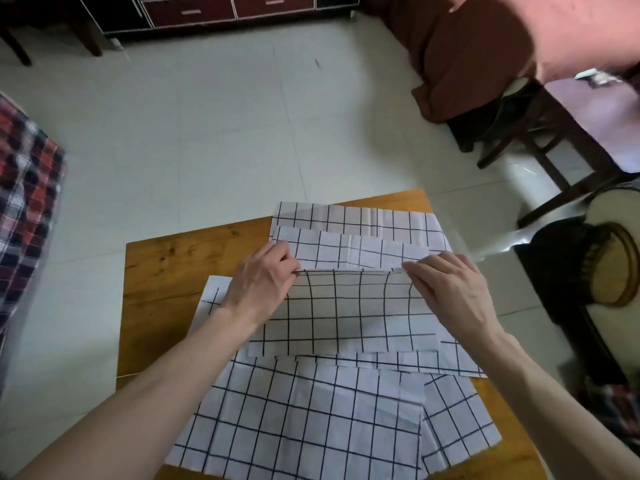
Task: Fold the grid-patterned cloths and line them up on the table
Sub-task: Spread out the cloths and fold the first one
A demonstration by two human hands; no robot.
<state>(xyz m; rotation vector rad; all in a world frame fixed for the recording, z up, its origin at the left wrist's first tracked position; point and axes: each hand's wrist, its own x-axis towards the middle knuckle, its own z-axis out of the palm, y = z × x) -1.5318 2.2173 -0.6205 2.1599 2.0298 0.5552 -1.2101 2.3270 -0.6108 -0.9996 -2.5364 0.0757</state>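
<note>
Several white cloths with a dark grid lie on a small wooden table (180, 268). My left hand (263, 278) pinches the left top corner of a half-folded cloth (349, 313), and my right hand (446, 289) pinches its right top corner, so the edge is lifted off the table. Beyond it, at the table's far edge, lies a folded cloth (353, 220). Unfolded cloths (304, 420) spread flat under my forearms, nearest to me.
Pale tiled floor (225, 133) surrounds the table. Dark wooden chairs (540, 140) and a round stool (613, 271) stand to the right. A red checked fabric (27, 188) hangs at the left. A dark cabinet (214, 12) is at the back.
</note>
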